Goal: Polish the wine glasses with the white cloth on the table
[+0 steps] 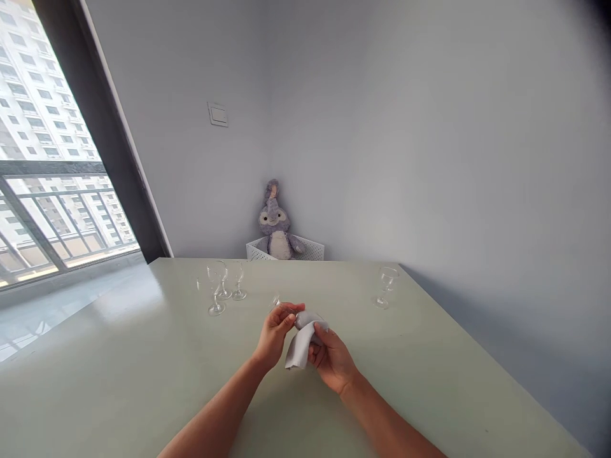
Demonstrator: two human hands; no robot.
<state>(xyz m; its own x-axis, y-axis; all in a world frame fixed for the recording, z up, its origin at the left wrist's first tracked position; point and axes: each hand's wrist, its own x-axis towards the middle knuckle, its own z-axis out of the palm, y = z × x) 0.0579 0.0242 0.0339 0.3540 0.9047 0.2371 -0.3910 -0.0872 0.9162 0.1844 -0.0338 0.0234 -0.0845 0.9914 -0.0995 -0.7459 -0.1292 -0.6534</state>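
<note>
My forearms [210, 413] nearest, angled over worktop [143, 388]. Left fingers [281, 312] closed on narrow part of stemmed glass [308, 316], tilted above worktop; right fingers [325, 335] grip white cloth [300, 346] against its rounded end. Risks, I judge: weak pinch could drop glass; hard twist could snap it.

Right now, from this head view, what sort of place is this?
Probably a room in a home, likely a flat on an upper floor: a plush toy sits in the corner, there's a household-style wall switch, and a high-rise building shows outside at left.
</note>
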